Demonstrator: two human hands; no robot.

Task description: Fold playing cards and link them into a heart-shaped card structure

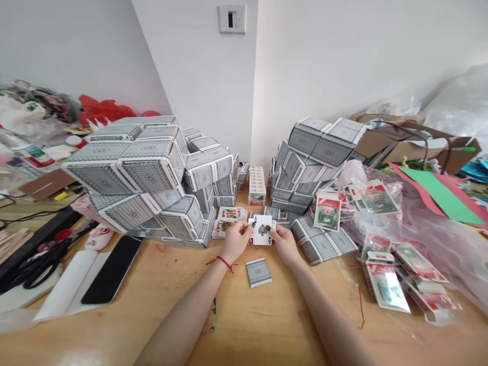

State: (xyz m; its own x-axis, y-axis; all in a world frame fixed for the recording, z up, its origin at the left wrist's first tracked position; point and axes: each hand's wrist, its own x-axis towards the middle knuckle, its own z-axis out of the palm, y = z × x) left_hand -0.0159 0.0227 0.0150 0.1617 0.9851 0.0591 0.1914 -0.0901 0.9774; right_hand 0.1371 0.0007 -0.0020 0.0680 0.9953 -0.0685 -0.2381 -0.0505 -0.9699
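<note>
Both hands grip playing cards [262, 231] at the middle of the desk, with an ace of spades facing me. My left hand [237, 241] pinches the left edge between thumb and fingers. On the right edge, my right hand [285, 245] is closed in the same way. How many cards lie behind the ace is hidden. Closer to me, a folded card piece [258, 272] with a grey patterned back lies flat on the wood. Face-up picture cards [229, 217] rest just beyond my left hand.
Tall structures of grey-backed cards rise at left [148, 168] and right [301, 168]. Between them stands a column of small boxes [257, 185]. Red-green card boxes [387, 287] and clear plastic wrap crowd the right. A black phone [113, 269] and scissors [46, 267] lie left.
</note>
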